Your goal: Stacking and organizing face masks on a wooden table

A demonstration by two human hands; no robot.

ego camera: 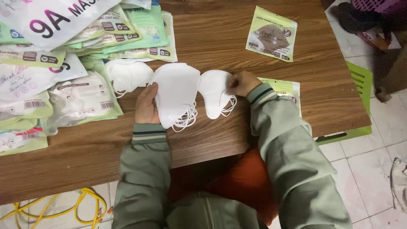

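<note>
My left hand [146,105] grips a stack of white folded face masks [177,94], ear loops dangling below it. My right hand [243,83] pinches a single white mask [214,93] just right of the stack. A loose pile of white masks [129,74] lies on the brown wooden table [220,38] behind my left hand. A flat green pouch [285,88] lies under my right wrist. Both arms wear grey-green sleeves with striped cuffs.
Heaps of filled green-and-white mask packets [63,63] cover the table's left side. One sealed packet [271,34] lies at the far right. A green plastic crate [358,85] sits beside the table, yellow cable [76,203] on the tiled floor.
</note>
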